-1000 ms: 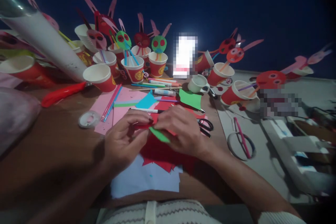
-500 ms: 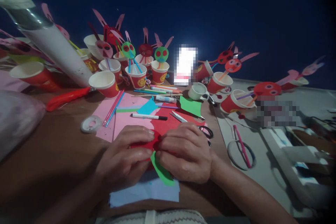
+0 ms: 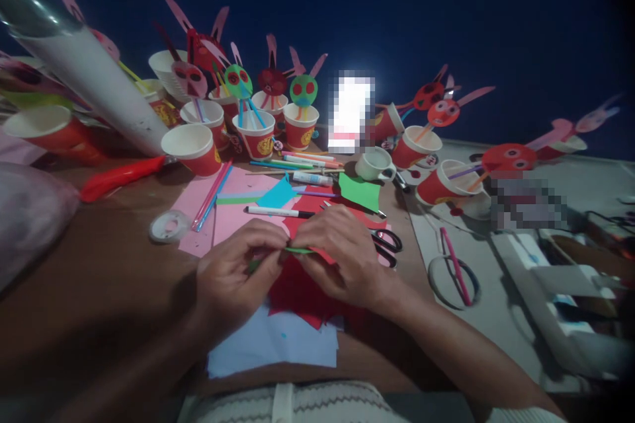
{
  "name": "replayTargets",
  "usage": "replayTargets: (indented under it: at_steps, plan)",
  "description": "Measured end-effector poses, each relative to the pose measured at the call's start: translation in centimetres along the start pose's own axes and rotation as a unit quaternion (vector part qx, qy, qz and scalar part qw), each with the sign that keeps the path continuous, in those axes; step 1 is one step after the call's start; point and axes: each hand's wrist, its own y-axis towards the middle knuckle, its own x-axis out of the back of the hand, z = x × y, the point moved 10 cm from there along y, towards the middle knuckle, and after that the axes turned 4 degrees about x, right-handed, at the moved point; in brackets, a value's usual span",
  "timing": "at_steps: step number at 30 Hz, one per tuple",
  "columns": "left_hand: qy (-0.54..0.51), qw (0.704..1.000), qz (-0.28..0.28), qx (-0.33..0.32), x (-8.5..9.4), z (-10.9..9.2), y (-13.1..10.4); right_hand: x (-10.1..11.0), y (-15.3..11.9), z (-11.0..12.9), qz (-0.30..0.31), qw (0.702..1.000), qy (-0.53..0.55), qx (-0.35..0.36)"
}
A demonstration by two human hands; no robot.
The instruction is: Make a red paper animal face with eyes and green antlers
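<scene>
We held green paper strip (image 3: 297,250) betw. both hands, just above red paper (image 3: 297,291) on counter (image 3: 114,277). Strip lay near flat, long axis running L-R. Left hand (image 3: 233,274) fingers pinched its left end; right hand (image 3: 337,254) fingers pinched right end. Scissors (image 3: 387,244) just beside right hand.

Both hands (image 3: 292,261) fingertip-to-fingertip, pinching

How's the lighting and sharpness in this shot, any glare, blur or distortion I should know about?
Head view: dim overall, with a dark blue background; a bright pixelated patch glares at centre back; the left hand and right hand pinching a green strip are slightly soft; the edges bend as through a wide lens, and the bottom left table sinks into shadow.
</scene>
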Motion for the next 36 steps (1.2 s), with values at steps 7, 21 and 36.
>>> replayTargets:
  at_steps: [7, 21, 36]
  plan:
    - [-0.081, 0.953, -0.035, 0.291, -0.3, 5.5, -0.9, -1.5, -0.9, -3.3, 0.034, 0.985, 0.055, -0.163]
    - [-0.089, 0.940, -0.039, 0.328, -0.4, 6.5, -1.1, -1.9, -1.4, -4.2, 0.049, 0.971, 0.074, -0.223]
    - [-0.128, 0.921, -0.039, 0.367, -0.5, 8.1, -1.6, -2.8, -2.2, -5.6, 0.024, 0.937, 0.198, -0.287]
